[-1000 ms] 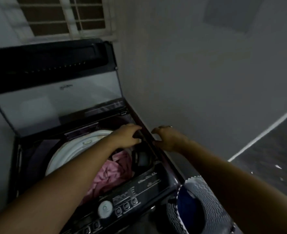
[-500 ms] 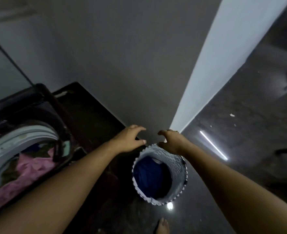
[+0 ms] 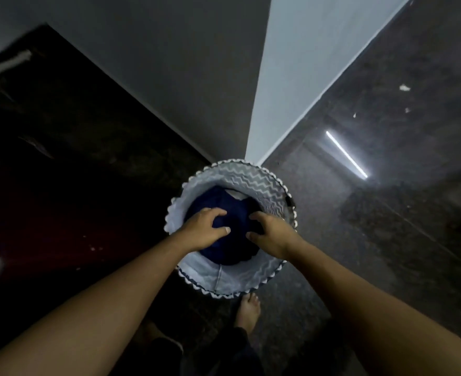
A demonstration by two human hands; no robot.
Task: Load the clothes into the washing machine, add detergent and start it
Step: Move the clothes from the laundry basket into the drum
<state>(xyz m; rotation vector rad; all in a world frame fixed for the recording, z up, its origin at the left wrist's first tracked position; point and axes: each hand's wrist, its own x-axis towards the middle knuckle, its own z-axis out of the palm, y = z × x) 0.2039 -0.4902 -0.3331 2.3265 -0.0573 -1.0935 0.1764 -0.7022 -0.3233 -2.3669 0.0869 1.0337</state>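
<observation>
A round laundry basket [image 3: 253, 176] with a white zigzag pattern stands on the dark floor below me. Dark blue clothes [image 3: 234, 248] lie bundled inside it. My left hand [image 3: 203, 227] reaches into the basket with its fingers and thumb curled round a fold of the blue cloth. My right hand [image 3: 271, 232] is beside it, fingers curled into the same bundle. The dark side of the washing machine [image 3: 61, 158] fills the left; its drum is out of view.
A grey wall corner [image 3: 251, 77] rises just behind the basket. Polished dark floor [image 3: 386, 213] spreads to the right with a light reflection on it. My bare foot [image 3: 248, 310] stands just in front of the basket.
My view swung from the open washer down to the basket. Both hands dropped from above the rim into the basket and closed on the blue clothes.
</observation>
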